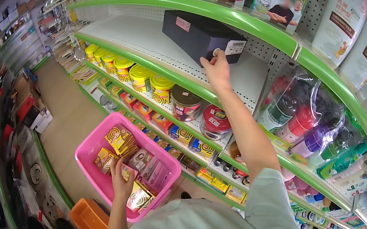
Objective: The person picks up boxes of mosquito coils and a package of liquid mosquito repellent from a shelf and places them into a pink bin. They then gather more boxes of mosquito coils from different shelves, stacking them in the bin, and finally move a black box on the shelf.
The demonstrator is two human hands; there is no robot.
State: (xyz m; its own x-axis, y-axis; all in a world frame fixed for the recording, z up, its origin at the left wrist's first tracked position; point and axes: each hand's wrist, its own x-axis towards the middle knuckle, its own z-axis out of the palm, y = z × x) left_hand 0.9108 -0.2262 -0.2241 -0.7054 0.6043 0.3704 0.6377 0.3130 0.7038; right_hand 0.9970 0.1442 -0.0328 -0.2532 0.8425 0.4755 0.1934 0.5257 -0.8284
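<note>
A dark shoebox-like box with a pink sticker and a white barcode label sits on the white shelf. My right hand reaches up to its near end, the fingers closed at a round pale spot on that face. Lower down, a pink plastic basket holds yellow mosquito-coil boxes and several greyish-pink packs. Inside the basket, my left hand has its fingers and thumb around a small pink-and-white box, partly hidden by the hand.
Yellow-lidded tubs, a dark-lidded tub and a red tub line the shelf below. Bagged bottles stand to the right. An orange bin is on the floor beside the pink basket. Another shelf rack runs along the left.
</note>
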